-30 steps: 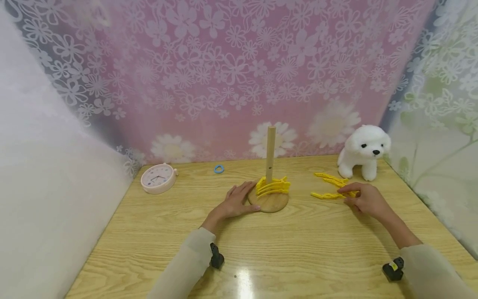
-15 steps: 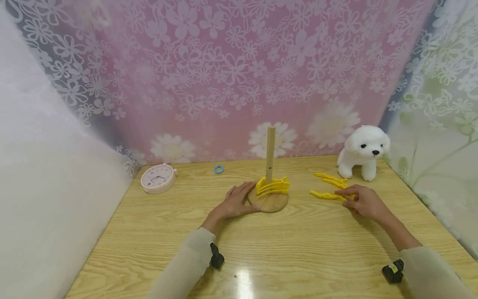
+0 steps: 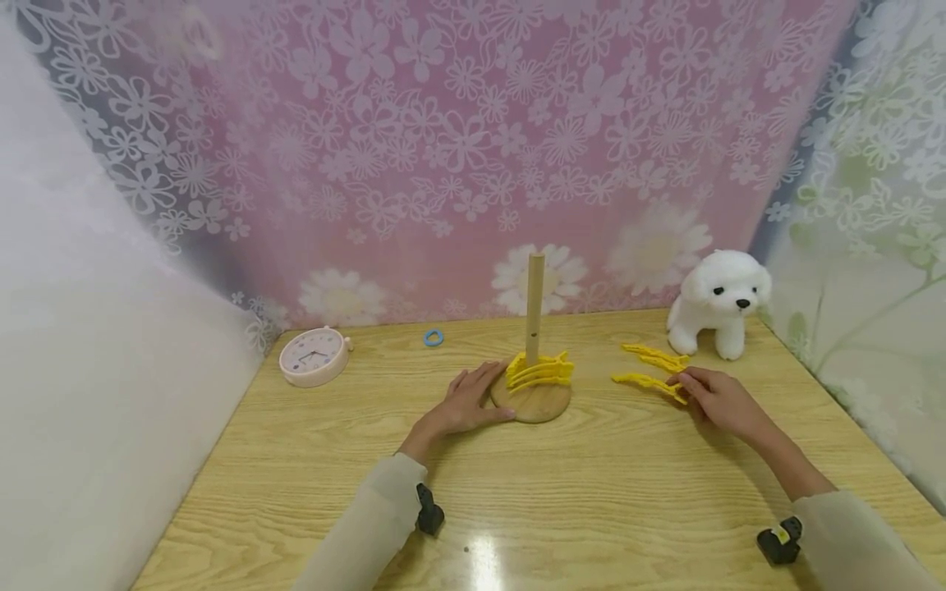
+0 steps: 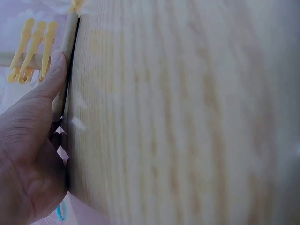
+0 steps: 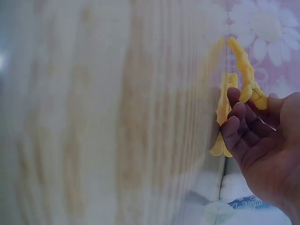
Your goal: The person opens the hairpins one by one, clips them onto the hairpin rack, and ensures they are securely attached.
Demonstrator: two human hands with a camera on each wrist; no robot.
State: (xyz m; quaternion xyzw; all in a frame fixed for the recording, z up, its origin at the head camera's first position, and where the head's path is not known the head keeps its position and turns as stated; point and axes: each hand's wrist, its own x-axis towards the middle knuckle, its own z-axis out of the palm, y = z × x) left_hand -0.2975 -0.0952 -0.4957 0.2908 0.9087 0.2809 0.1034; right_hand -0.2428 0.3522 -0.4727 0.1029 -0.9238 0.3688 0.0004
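A wooden stand, a round base (image 3: 543,406) with an upright post (image 3: 534,304), stands mid-table. Several yellow hair clips (image 3: 543,371) sit low around the post; in the left wrist view these clips (image 4: 36,49) lie side by side. My left hand (image 3: 464,404) holds the base's left edge, its thumb along the near side. Between thumb and forefinger, my right hand (image 3: 718,399) pinches another yellow hair clip (image 3: 645,381) by its spring end. The right wrist view shows that clip (image 5: 242,61) pointing away from the hand. More yellow clips (image 3: 650,355) lie just behind it.
A white plush dog (image 3: 720,300) sits at the table's back right. At the back left lies a pink alarm clock (image 3: 314,359), and a small blue ring (image 3: 433,337) is near the back edge. A flowered pink curtain (image 3: 443,189) hangs behind the table.
The right fingers have closed on the clip's end, and the clip has shifted slightly left and tilted, its far tip raised. The left hand and stand have not moved.
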